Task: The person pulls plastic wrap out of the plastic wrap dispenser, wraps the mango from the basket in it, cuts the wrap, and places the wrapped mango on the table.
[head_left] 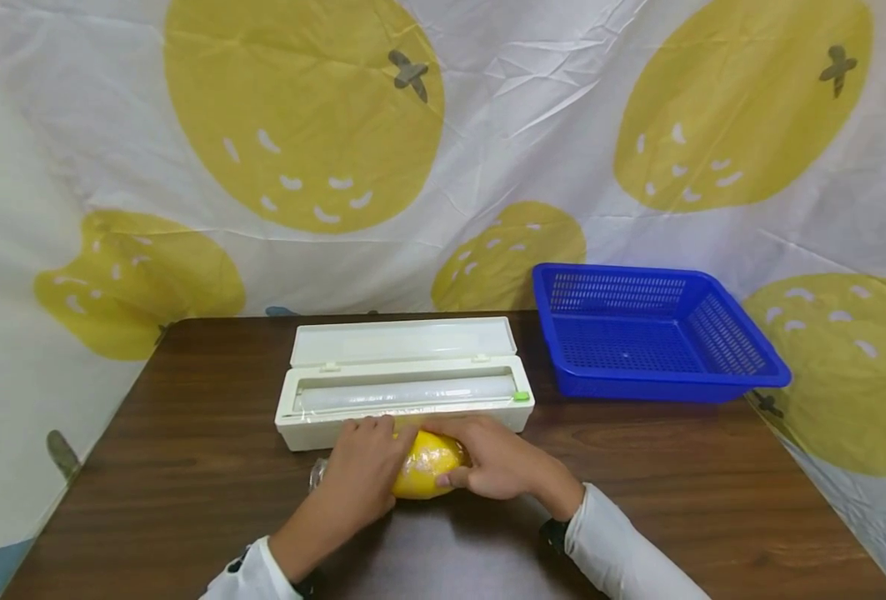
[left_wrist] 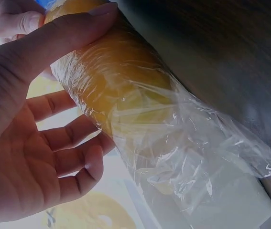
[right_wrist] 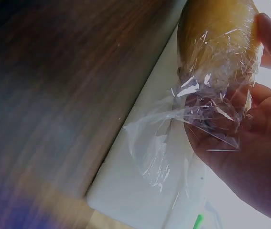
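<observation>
A smooth yellow fruit (head_left: 422,468) wrapped in clear cling film is held between both hands, just in front of a white cling film dispenser (head_left: 315,433). From the left, my left hand (head_left: 363,471) grips it, thumb along its surface and fingers bent round the far side. My right hand (head_left: 498,460) grips the other end, thumb on the near side. Loose crumpled cling film (left_wrist: 192,129) trails off the left end in the left wrist view. Another loose flap (right_wrist: 149,152) hangs from the right end in the right wrist view. Film covers part of the right palm.
The dispenser's lid (head_left: 405,340) stands open behind it, showing a film roll (head_left: 412,393) and a green slider (head_left: 521,397). A blue plastic basket (head_left: 660,387) sits at the back right of the brown wooden table (head_left: 187,467). Behind hangs a lemon-print cloth (head_left: 488,167).
</observation>
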Demonstrator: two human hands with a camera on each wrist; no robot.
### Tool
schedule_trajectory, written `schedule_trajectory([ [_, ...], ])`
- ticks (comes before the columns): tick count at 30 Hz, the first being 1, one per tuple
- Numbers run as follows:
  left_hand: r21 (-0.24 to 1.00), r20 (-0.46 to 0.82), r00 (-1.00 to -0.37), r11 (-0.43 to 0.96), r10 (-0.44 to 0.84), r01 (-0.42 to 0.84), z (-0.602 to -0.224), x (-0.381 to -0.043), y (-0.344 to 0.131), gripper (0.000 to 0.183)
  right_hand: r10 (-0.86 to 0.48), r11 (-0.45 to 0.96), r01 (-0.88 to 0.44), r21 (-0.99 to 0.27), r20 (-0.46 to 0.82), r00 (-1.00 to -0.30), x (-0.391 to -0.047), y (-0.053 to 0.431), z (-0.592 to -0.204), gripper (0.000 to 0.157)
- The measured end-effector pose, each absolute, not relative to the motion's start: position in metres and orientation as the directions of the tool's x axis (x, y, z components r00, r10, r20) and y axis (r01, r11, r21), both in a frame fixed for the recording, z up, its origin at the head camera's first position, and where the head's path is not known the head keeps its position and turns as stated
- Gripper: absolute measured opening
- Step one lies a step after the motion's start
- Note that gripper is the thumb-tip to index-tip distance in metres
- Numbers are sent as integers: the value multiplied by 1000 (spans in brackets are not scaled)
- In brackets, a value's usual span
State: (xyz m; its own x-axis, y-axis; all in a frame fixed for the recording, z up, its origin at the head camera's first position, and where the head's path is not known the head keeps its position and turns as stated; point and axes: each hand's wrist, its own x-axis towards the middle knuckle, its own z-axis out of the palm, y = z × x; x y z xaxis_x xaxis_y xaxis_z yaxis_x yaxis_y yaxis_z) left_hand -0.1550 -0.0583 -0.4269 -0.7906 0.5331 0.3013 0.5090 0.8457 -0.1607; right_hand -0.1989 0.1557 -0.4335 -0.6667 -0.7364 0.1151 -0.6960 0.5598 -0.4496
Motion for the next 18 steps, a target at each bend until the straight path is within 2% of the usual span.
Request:
schedule_trajectory([
  [11, -171, 309, -787, 845, 534, 507, -426, -155, -59, 56, -703, 608, -690, -392, 137, -697, -190, 150, -426, 69],
  [18, -156, 325, -782, 845, 532, 511, -427, -154, -59, 51, -710, 618, -727, -300, 185, -680, -180, 149, -424, 62],
])
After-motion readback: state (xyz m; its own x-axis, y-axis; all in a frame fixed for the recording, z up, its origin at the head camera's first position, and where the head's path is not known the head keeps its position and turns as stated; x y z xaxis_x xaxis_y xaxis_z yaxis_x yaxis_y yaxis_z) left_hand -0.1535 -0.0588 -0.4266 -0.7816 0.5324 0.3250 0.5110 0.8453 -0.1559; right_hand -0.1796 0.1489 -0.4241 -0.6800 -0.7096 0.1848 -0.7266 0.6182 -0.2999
